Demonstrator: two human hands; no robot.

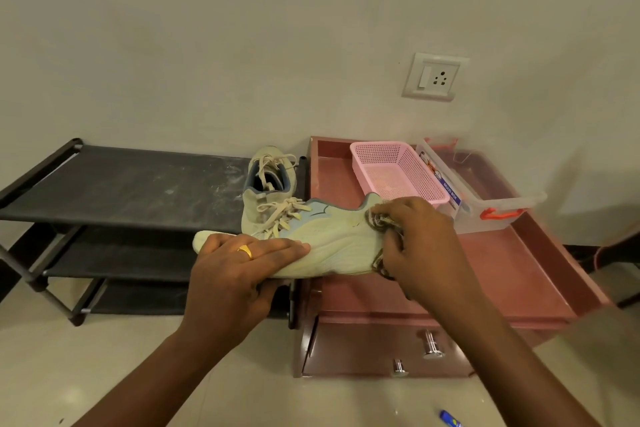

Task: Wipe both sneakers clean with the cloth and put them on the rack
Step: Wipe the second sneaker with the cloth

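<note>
Sneaker (332,243) held in left hand (239,270) — right hand (419,246) clutches cloth (377,220) against it.

A sneaker (266,180) sits on the rack (138,184); a pink basket (394,170) and clear box (485,191) on the cabinet (485,270).

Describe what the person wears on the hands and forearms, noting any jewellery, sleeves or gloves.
The left hand carries a plain gold ring on one finger. The right hand shows no ring on the parts in view. The left forearm and right forearm are bare: no sleeves, gloves, watch or bracelet can be seen.
</note>
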